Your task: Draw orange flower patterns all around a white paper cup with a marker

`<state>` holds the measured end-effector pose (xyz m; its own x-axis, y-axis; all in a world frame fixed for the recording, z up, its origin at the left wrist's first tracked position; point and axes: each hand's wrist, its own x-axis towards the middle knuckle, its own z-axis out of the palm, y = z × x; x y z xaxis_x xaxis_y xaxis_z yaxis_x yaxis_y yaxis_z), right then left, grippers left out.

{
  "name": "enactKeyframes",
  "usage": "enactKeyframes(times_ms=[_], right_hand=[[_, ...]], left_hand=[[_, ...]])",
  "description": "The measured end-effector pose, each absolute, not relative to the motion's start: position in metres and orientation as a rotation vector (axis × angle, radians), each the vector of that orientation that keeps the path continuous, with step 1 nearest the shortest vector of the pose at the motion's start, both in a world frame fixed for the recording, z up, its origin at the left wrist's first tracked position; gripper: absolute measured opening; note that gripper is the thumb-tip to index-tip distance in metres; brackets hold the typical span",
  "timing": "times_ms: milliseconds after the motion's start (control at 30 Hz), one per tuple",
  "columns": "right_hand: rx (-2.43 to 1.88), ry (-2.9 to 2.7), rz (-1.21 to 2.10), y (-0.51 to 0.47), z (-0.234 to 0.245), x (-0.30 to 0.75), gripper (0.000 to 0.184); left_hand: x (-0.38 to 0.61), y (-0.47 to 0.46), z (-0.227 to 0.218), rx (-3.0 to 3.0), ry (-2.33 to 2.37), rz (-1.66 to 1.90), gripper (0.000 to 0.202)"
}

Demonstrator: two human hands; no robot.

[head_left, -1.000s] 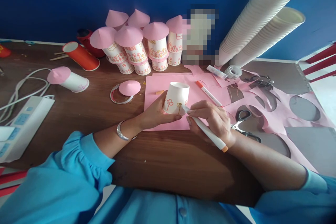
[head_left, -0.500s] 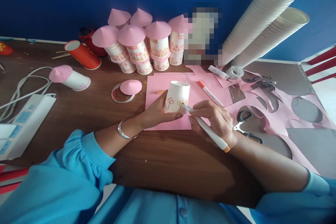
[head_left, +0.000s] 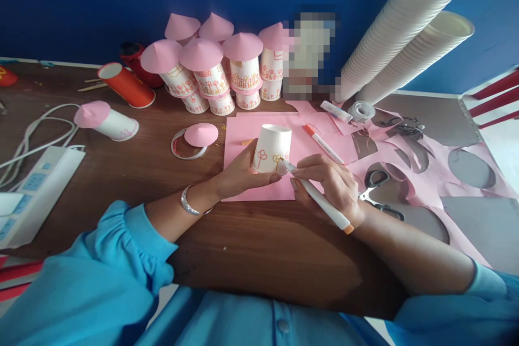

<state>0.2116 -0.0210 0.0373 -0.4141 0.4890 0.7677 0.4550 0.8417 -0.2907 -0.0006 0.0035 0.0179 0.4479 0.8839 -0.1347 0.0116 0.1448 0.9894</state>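
My left hand (head_left: 243, 175) wraps around the lower part of an upturned white paper cup (head_left: 272, 147) with small pink and orange drawings on its side. The cup stands on a pink paper sheet (head_left: 259, 135). My right hand (head_left: 330, 184) pinches a white marker with an orange end (head_left: 320, 201). Its tip touches the cup's side by an orange drawing.
Decorated cups with pink cone lids (head_left: 214, 73) are piled at the back. Two long stacks of white cups (head_left: 399, 38) lean at the right. Scissors (head_left: 375, 186), a second marker (head_left: 323, 143), tape (head_left: 360, 111), cut pink paper (head_left: 425, 173), a power strip (head_left: 36, 189), an orange cup (head_left: 125, 85) and a lying cup (head_left: 107, 121) surround me.
The marker tip has shifted slightly on the cup's side. Both hands stay in nearly the same place.
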Motion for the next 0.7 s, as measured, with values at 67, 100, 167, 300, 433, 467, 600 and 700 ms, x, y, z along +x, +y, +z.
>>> enactKeyframes(times_ms=[67, 100, 167, 300, 433, 467, 600, 700], right_hand=[[-0.701, -2.065, 0.040, -0.0213, 0.0374, 0.2119, 0.021], [-0.707, -2.067, 0.043, -0.0215, 0.0372, 0.2122, 0.021], [-0.715, -2.069, 0.055, -0.0217, 0.0364, 0.2127, 0.022], [-0.707, -2.057, 0.063, -0.0217, 0.0352, 0.2125, 0.021], [-0.700, -2.055, 0.061, -0.0221, 0.0361, 0.2106, 0.019], [-0.702, -2.055, 0.061, -0.0223, 0.0363, 0.2102, 0.019], [-0.711, -2.058, 0.071, -0.0235, 0.0363, 0.2095, 0.020], [-0.712, -2.059, 0.082, -0.0238, 0.0351, 0.2097, 0.022]], left_hand=[[-0.0005, 0.0036, 0.0182, 1.263, 0.914, 0.775, 0.064], [-0.0005, 0.0036, 0.0182, 1.261, 0.917, 0.774, 0.064], [-0.0006, 0.0036, 0.0183, 1.259, 0.925, 0.764, 0.063], [-0.0006, 0.0031, 0.0187, 1.252, 0.935, 0.771, 0.064], [-0.0004, 0.0030, 0.0195, 1.255, 0.939, 0.773, 0.065], [-0.0003, 0.0031, 0.0195, 1.260, 0.939, 0.775, 0.064], [-0.0005, 0.0035, 0.0178, 1.274, 0.935, 0.783, 0.062], [-0.0007, 0.0037, 0.0155, 1.282, 0.938, 0.790, 0.063]])
